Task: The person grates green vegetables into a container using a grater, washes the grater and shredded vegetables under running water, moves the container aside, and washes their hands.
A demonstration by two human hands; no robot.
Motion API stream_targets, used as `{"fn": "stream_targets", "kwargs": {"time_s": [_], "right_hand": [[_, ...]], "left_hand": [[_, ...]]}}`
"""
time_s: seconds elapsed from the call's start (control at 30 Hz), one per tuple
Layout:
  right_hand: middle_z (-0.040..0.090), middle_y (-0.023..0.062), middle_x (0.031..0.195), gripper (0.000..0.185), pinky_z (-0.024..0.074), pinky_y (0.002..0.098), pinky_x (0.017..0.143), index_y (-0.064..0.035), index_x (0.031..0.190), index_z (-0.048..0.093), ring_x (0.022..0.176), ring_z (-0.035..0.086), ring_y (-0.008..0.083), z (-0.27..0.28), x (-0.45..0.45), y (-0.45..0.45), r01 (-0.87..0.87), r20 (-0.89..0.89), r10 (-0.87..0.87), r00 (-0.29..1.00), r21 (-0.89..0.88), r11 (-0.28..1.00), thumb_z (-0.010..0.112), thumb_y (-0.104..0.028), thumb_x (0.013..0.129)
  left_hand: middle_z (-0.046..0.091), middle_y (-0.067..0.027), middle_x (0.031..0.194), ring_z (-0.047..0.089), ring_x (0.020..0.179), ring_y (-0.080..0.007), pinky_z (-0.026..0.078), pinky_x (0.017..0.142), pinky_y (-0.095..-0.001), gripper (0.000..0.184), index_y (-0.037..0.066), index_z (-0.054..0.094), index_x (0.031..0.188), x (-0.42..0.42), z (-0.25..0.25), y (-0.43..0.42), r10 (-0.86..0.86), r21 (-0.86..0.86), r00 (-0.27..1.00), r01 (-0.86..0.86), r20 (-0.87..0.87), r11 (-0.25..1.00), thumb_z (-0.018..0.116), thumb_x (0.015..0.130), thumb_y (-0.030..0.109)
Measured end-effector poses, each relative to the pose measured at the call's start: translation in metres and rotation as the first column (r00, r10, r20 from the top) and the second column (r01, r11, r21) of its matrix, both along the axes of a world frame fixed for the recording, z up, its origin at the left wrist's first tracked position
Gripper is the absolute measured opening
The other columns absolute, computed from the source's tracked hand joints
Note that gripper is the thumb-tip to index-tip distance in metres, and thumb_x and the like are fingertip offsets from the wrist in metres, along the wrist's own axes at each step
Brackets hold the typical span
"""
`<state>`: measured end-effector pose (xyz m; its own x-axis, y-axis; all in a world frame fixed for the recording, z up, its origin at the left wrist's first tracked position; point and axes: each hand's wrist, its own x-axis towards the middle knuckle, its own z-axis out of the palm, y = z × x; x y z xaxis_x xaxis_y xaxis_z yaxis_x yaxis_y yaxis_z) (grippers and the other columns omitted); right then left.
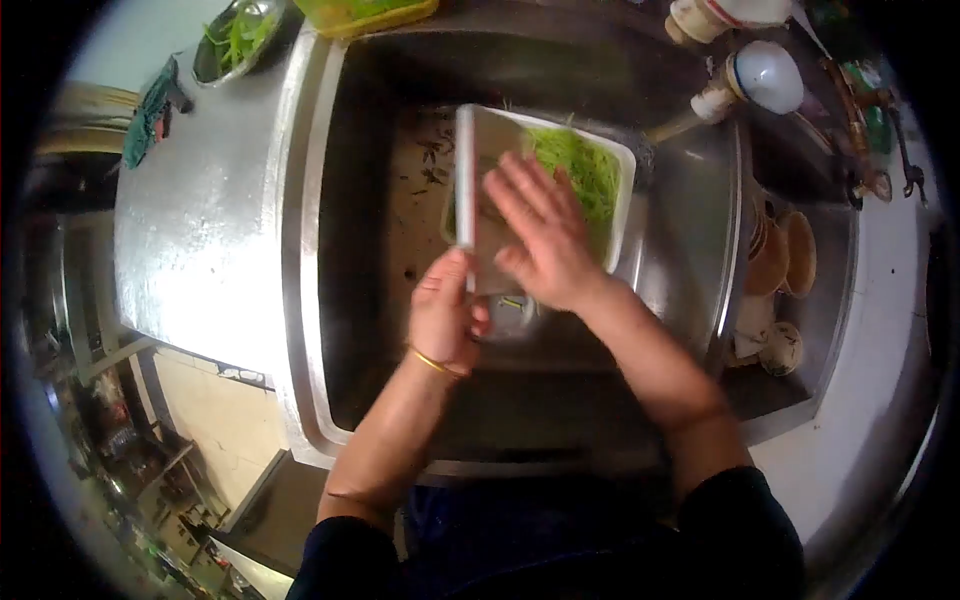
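Observation:
My left hand (pixel 445 310), with a yellow band at its wrist, is closed around the lower end of a flat white-edged board (pixel 465 180). The board stands tilted over the sink; motion blur hides its exact kind. My right hand (pixel 545 235) has its fingers stretched out and lies flat over or against the board's face; whether it touches cannot be told. Behind it, a white rectangular tub (pixel 625 170) holds fine green vegetable shreds (pixel 580 165). Below the hands, a small pale piece (pixel 512 305) shows a yellow-green strip.
The deep metal sink (pixel 350 300) surrounds the tub, with dark scraps on its floor. A bowl of cut greens (pixel 235 45) and a yellow basket (pixel 370 15) stand at the back left. Ladles with white bowls (pixel 768 78) lie back right; stacked bowls (pixel 795 255) sit at right.

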<state>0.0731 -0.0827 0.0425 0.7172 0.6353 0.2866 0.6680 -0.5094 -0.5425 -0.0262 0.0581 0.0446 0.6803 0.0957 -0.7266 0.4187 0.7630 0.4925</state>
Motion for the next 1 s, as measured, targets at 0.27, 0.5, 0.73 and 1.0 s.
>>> {"fn": "stream_targets", "kwargs": {"time_s": [0.27,0.5,0.73,1.0], "right_hand": [[0.061,0.0148,0.099,0.030,0.0481,0.0387,0.082,0.0008,0.100,0.059,0.092,0.058,0.0290,0.170,0.044,-0.043,0.181,0.637,-0.323,0.700,0.278,0.943,0.061,-0.026,0.087],[0.059,0.0176,0.074,0.040,0.0468,0.0398,0.064,-0.0046,0.090,0.056,0.072,0.060,0.0269,0.262,0.091,0.001,0.423,0.369,-0.212,0.905,-0.734,0.531,0.065,-0.041,0.077],[0.059,0.0158,0.085,0.041,0.0474,0.0403,0.071,-0.0045,0.100,0.058,0.080,0.059,0.0285,0.246,0.111,-0.037,0.122,0.512,0.143,0.847,-0.449,0.885,0.068,-0.035,0.073],[0.056,0.0075,0.118,0.035,0.0449,0.0365,0.089,-0.0073,0.107,0.062,0.101,0.055,0.0285,0.021,0.095,-0.020,-0.289,0.272,0.359,0.893,-0.264,0.920,0.065,-0.012,0.072]], "left_hand": [[0.066,-0.0064,0.102,0.060,0.065,-0.0204,0.050,0.056,-0.0273,0.034,0.011,0.064,0.107,0.038,0.020,0.018,-0.774,0.957,0.615,-0.288,0.150,-0.044,0.066,0.074,0.006],[0.065,0.0083,0.105,0.053,0.060,-0.0094,0.044,0.052,-0.0241,0.034,0.021,0.066,0.102,0.090,0.010,0.030,-0.831,0.645,0.553,-0.616,-0.057,-0.453,0.060,0.068,0.015],[0.066,0.0081,0.101,0.055,0.063,-0.0118,0.046,0.057,-0.0275,0.035,0.023,0.065,0.104,0.111,-0.026,0.024,-0.856,0.790,0.514,-0.544,0.048,-0.282,0.062,0.069,0.014],[0.064,0.0092,0.103,0.058,0.075,-0.0125,0.047,0.067,-0.0285,0.035,0.024,0.065,0.103,0.128,-0.040,0.048,-0.903,0.752,0.374,-0.528,-0.212,-0.395,0.059,0.069,0.017]]}}
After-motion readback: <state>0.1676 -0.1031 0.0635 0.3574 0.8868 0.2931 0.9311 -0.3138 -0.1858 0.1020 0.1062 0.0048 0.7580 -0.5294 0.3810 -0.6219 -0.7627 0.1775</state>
